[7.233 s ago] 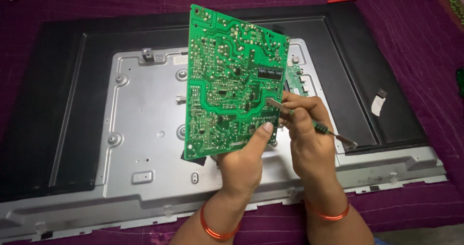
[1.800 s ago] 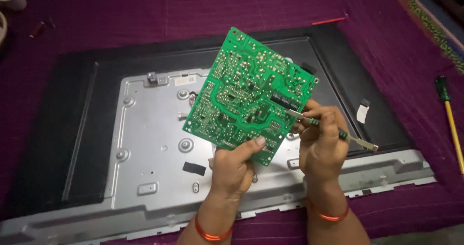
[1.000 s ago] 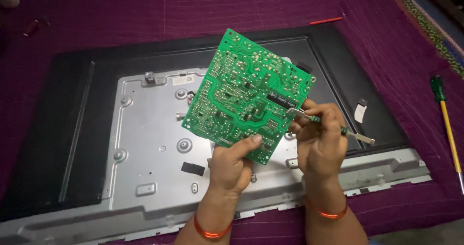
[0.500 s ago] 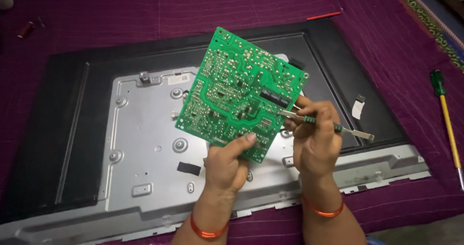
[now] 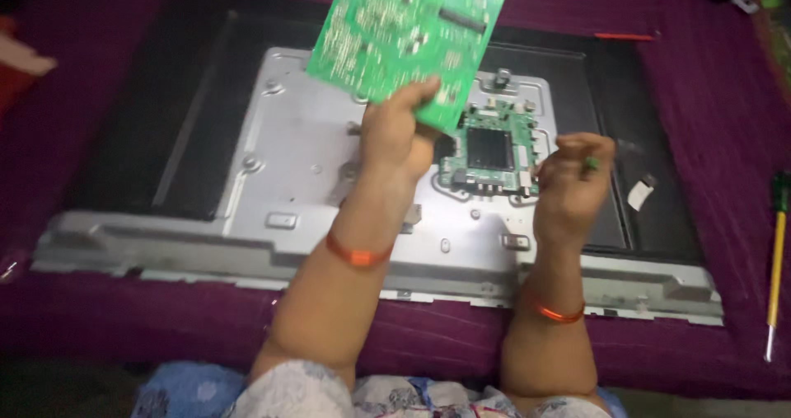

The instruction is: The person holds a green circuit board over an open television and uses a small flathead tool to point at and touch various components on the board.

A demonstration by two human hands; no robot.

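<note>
The left hand is now lifting the green circuit board higher and farther from the body than half a second ago, when the board was being held low over the metal chassis with a tool tip resting against its solder side. The right hand is no longer touching the board; it is hanging apart over the lower right of the panel, curled into a closed fist around what appears to be the green handle of the small screwdriver, of which only a sliver is showing. The left hand is pinching the board's lower edge, thumb on the near face. With the board raised, a second, smaller green board with a dark square chip is showing, seated on the silver metal backplate; this suggests that the held board is free of the chassis. The held board is flat, rigid and rectangular, and its solder side is looking speckled with bright points. The backplate is stamped sheet metal with raised ribs and screw bosses, framed by a matte black panel. Everything is lying on a purple cloth. 1 yellow-shafted screwdriver is lying at the right edge.
</note>
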